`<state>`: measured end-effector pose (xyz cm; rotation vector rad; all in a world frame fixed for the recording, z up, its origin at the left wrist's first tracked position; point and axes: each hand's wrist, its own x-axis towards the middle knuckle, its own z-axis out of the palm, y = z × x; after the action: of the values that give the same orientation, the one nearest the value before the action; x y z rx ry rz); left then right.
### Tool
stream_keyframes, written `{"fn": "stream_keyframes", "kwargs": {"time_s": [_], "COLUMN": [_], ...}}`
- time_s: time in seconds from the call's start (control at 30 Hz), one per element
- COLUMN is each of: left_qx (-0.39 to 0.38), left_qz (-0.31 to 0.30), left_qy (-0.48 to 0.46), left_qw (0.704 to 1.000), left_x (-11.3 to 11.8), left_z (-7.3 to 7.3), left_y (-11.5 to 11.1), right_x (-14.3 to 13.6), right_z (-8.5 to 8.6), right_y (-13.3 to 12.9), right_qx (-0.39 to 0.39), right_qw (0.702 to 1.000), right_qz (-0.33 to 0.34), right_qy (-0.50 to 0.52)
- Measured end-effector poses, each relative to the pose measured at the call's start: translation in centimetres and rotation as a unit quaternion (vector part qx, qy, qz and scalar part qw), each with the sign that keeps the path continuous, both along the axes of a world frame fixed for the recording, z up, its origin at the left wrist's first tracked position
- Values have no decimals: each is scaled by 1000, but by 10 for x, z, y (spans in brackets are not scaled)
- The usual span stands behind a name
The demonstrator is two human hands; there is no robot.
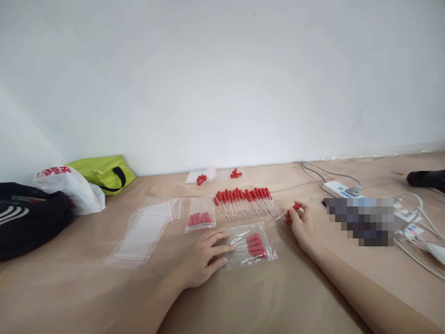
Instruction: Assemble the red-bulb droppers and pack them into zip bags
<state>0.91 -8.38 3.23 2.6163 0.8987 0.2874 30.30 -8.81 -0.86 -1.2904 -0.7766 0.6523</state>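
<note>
My left hand (207, 256) lies with fingers spread on the closed end of a clear zip bag (231, 260). Inside that bag are several droppers with red rubber bulbs (255, 243), their thin stems toward my fingers. Just right of the bag, my right hand (301, 225) pinches a dropper (295, 208) by its red bulb, its thin clear tube pointing left toward the bag's red-lined edge. Beyond the bag lies a row of loose droppers (239, 197), red bulbs away from me. A smaller-looking bag (200, 218) with several red bulbs sits left of the row.
Flat clear zip bags (142, 236) lie at left. Two small bags with red bulbs (201, 179) rest by the wall. A black bag (31, 218), a white plastic bag (81, 192) and a green bag (107, 171) stand far left. A power strip (339, 189) and cables lie right.
</note>
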Motion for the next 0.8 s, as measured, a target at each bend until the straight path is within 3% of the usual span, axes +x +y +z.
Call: {"fn": "stream_keyframes", "kwargs": {"time_s": [0.23, 0.4, 0.53, 0.7, 0.8], "left_qx": [-2, -9, -12, -6, -3], "left_qz": [-3, 9, 10, 11, 9], "left_qy": [-1, -2, -1, -4, -6], "left_qw": [1000, 1000, 1000, 1000, 1000], "left_x": [1, 1, 2, 3, 2], "left_z": [2, 2, 4, 5, 3], "left_y": [0, 0, -1, -2, -1], "right_x": [-37, -46, -43, -46, -49], "right_z": [2, 6, 9, 10, 5], "right_y": [-10, -17, -18, -15, -10], "right_qx": [3, -38, -81, -71, -82], "right_qw": [992, 979, 956, 918, 925], "right_qz": [105, 195, 280, 390, 371], "right_qy": [64, 57, 17, 30, 27]}}
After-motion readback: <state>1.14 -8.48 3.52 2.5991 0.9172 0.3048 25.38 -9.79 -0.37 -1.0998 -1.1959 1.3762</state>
